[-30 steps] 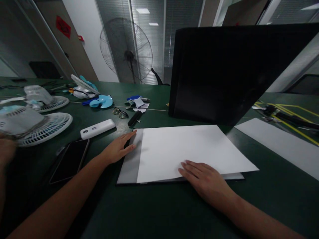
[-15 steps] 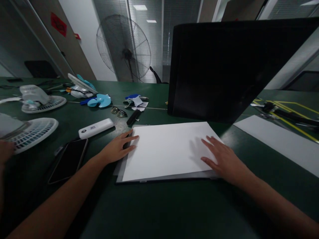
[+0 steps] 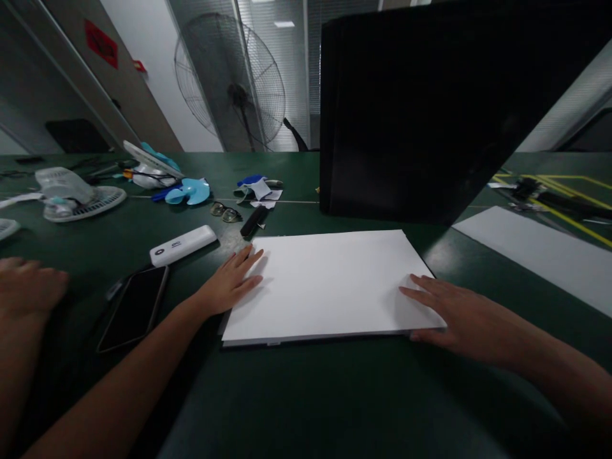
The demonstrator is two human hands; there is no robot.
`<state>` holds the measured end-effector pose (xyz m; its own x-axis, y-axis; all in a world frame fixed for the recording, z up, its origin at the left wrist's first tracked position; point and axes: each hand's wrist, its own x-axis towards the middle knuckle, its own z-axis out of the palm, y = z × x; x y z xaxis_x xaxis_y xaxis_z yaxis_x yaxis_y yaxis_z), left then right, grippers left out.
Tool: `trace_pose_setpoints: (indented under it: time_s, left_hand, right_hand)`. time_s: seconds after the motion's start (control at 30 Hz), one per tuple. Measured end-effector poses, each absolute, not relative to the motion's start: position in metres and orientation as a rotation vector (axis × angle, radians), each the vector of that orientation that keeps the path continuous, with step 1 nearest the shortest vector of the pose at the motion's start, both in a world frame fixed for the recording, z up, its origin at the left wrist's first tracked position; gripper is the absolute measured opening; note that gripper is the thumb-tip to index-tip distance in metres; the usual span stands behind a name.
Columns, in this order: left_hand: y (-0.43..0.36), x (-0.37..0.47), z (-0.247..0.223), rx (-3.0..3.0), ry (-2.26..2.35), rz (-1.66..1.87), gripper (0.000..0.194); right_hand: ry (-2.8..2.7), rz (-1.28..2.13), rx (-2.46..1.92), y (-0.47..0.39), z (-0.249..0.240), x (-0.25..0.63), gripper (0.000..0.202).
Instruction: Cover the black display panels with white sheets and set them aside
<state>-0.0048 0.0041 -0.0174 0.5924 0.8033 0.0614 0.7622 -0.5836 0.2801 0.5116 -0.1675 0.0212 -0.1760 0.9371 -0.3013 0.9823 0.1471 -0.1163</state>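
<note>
A white sheet of paper lies on a thin flat stack in front of me, its near edge showing a dark layer beneath. My left hand rests on the left edge of the sheet, fingers stretched and apart. At the sheet's right edge is my right hand, open, with its fingertips on the paper and its thumb by the near right corner. Whether that thumb goes under the edge I cannot tell.
Left of my arm lie a phone, a white power bank and another person's hand. Glasses and small fan parts are farther back. A large black monitor stands behind the sheet; another white sheet lies right.
My right hand has moved outward to the sheet's right edge. The top sheet now covers the layer below more evenly. The other person's hand has come farther in, and the nearer white fan part has mostly left view.
</note>
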Motion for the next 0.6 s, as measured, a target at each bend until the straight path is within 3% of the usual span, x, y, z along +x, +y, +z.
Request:
trace_pose_setpoints:
  time_s: [0.13,0.6]
  left_hand:
    - [-0.002,0.001,-0.024,2.556,1.337,0.286,0.082]
    - [-0.023,0.031,-0.02,2.348,1.437,0.442,0.092]
  right_hand:
    - [2.197,-0.481,1.902,-0.169,0.028,0.502,0.116]
    - [2.326,-0.454,1.868,-0.165,0.015,0.516,0.098]
